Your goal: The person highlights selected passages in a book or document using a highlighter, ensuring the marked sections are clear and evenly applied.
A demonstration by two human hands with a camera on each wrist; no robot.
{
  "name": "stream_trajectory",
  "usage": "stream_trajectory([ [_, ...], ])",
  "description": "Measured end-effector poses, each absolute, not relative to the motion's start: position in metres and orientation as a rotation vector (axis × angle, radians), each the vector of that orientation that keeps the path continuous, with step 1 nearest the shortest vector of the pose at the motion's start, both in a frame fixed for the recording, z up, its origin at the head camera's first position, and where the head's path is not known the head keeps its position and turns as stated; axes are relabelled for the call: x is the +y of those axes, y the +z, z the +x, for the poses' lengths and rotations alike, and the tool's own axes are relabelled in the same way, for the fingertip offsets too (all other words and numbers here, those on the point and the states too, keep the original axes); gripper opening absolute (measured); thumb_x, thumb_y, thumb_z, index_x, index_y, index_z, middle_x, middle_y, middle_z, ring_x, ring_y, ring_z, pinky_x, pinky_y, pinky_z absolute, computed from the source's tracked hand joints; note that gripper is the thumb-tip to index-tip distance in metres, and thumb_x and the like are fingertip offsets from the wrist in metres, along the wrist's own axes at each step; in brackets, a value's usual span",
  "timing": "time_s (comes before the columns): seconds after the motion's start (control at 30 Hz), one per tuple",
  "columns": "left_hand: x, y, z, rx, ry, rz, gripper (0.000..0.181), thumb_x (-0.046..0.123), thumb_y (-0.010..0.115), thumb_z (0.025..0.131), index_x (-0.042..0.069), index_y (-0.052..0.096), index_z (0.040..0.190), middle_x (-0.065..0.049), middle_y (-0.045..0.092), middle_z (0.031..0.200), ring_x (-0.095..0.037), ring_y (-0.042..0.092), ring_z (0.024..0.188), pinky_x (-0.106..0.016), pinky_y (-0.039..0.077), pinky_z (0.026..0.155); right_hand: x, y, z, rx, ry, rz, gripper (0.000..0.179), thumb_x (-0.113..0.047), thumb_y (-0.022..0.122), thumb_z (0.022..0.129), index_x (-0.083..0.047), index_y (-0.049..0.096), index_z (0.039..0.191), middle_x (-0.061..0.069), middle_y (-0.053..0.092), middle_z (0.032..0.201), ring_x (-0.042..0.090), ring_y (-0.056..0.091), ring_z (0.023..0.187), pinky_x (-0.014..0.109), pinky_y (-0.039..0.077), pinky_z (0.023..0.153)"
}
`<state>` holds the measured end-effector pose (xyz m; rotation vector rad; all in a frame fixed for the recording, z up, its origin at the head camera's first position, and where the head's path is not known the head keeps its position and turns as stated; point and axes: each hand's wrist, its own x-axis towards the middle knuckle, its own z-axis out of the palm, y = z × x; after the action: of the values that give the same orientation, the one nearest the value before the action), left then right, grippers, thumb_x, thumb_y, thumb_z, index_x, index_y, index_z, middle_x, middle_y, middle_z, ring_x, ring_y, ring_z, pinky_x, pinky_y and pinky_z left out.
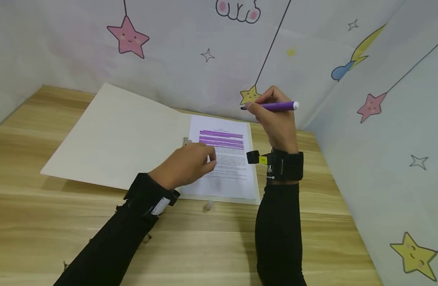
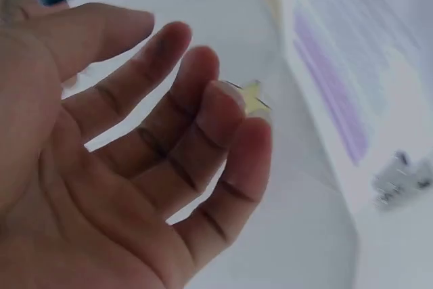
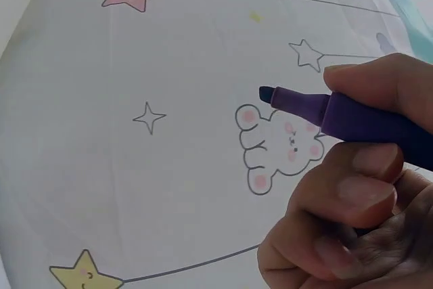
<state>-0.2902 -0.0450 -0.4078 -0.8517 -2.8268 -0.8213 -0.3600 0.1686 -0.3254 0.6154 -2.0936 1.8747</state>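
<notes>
My right hand (image 1: 278,119) is raised above the top right corner of the paper and pinches an uncapped purple highlighter (image 1: 279,106). Its dark chisel tip (image 3: 266,94) points left, clear of the sheet. The printed sheet (image 1: 233,167) lies in an open white folder (image 1: 126,135); purple strokes (image 1: 220,139) cover several upper lines of text. Over the sheet's left edge hovers my left hand (image 1: 187,165), partly hiding the text. In the left wrist view, the fingers (image 2: 203,106) of that hand are loosely bent, with nothing between them and the thumb.
A metal clip (image 1: 185,141) sits at the folder's spine. Just in front of the folder, a small pale object (image 1: 208,205) lies on the wooden table (image 1: 204,246). Walls printed with stars (image 1: 128,37) stand behind and to the right.
</notes>
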Motion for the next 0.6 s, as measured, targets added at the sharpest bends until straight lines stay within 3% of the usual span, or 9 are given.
stream_trajectory([
  [0.17, -0.028, -0.390, -0.267, -2.917, -0.674, -0.974, 0.009, 0.017, 0.068, 0.096, 0.008, 0.068, 0.096, 0.001, 0.065, 0.083, -0.013, 0.056, 0.070, -0.028, 0.050, 0.062, 0.166, -0.313, -0.347, -2.000, 1.794, 0.690, 0.019, 0.005, 0.076, 0.082, 0.003, 0.057, 0.081, 0.013, 0.060, 0.075, 0.021, 0.050, 0.064, 0.028, 0.036, 0.054],
  [0.4, -0.006, -0.402, -0.248, -3.182, -0.208, -0.907, 0.040, 0.035, 0.083, 0.084, 0.004, 0.064, 0.099, -0.005, 0.061, 0.077, -0.016, 0.058, 0.067, -0.036, 0.055, 0.059, 0.165, -0.302, -0.332, -1.878, 1.712, 0.764, 0.020, 0.003, 0.076, 0.082, 0.006, 0.057, 0.081, 0.018, 0.059, 0.074, 0.025, 0.051, 0.063, 0.028, 0.037, 0.051],
  [0.6, 0.003, -0.423, -0.253, -3.274, -0.153, -0.941, 0.016, 0.018, 0.076, 0.087, 0.005, 0.067, 0.086, -0.004, 0.061, 0.077, -0.014, 0.058, 0.069, -0.037, 0.057, 0.066, 0.164, -0.297, -0.328, -1.870, 1.660, 0.786, 0.020, 0.002, 0.076, 0.082, 0.007, 0.057, 0.081, 0.018, 0.058, 0.072, 0.022, 0.048, 0.059, 0.028, 0.036, 0.049],
])
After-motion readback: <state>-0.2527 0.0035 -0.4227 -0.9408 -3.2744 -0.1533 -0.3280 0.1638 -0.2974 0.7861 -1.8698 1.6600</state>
